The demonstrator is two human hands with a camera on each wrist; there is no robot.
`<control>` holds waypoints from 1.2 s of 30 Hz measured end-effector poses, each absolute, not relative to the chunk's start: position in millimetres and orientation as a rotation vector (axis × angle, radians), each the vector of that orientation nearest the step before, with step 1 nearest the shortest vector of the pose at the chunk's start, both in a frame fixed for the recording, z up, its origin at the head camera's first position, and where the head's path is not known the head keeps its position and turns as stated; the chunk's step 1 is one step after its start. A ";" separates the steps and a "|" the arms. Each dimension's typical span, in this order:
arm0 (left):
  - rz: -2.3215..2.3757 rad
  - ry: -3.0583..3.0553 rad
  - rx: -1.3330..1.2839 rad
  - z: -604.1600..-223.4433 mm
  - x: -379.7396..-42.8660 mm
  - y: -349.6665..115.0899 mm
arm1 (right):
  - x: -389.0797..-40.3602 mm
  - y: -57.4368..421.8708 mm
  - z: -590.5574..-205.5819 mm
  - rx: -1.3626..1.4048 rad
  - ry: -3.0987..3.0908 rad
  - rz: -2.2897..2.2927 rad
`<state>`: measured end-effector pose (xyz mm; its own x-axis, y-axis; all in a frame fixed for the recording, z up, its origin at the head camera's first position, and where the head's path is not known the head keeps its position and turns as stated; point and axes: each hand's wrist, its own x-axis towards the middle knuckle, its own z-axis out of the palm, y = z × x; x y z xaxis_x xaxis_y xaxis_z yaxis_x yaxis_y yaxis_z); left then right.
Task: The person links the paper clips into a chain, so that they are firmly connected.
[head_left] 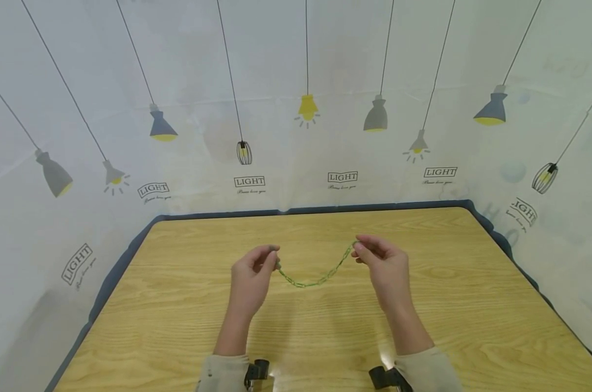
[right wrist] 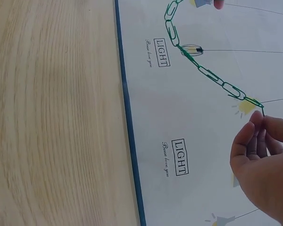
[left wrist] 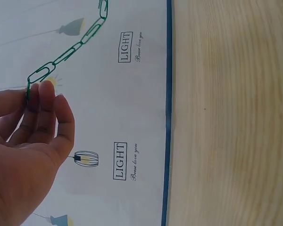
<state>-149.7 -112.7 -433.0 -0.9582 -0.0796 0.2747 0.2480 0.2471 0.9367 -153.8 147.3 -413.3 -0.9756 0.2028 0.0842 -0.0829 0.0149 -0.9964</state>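
Observation:
A chain of linked green paper clips [head_left: 318,281] sags in a curve between my two hands, over the table. My left hand [head_left: 251,277] pinches one end of it between thumb and fingertips. At the other end, my right hand [head_left: 386,267] pinches the last clip the same way, slightly higher. The left wrist view shows the green paper clips [left wrist: 68,52] running up and away from the left hand [left wrist: 35,136]. In the right wrist view the chain [right wrist: 210,75] slants down to the right hand [right wrist: 262,155], its last clip partly hidden by the fingers.
Beneath the hands lies a wood-grain table [head_left: 178,305] with a dark blue edge strip [head_left: 237,215] along its back and sides. Pale wall covering [head_left: 276,54] printed with lamps and lettering surrounds it. Black camera straps [head_left: 257,371] sit on both wrists.

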 end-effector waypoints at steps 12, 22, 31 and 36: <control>-1.460 -2.259 -0.449 -432.1 -150.5 -87.1 | -150.2 127.6 -407.3 -0.003 -2.032 2.140; -1.425 -2.253 -0.507 -427.9 -149.3 -77.7 | -149.3 110.6 -409.2 0.087 -2.071 2.170; -1.320 -2.262 -0.565 -428.3 -150.5 -76.2 | -149.4 103.0 -408.4 0.102 -2.092 2.186; -1.273 -2.269 -0.577 -427.1 -150.1 -75.5 | -148.7 100.9 -407.1 0.097 -2.116 2.182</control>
<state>-150.1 -75.5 -427.1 -0.8001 0.1291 0.5859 0.5673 0.4803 0.6689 -148.7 100.9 -407.1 -0.9930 0.0275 0.1149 -0.1157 -0.0291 -0.9929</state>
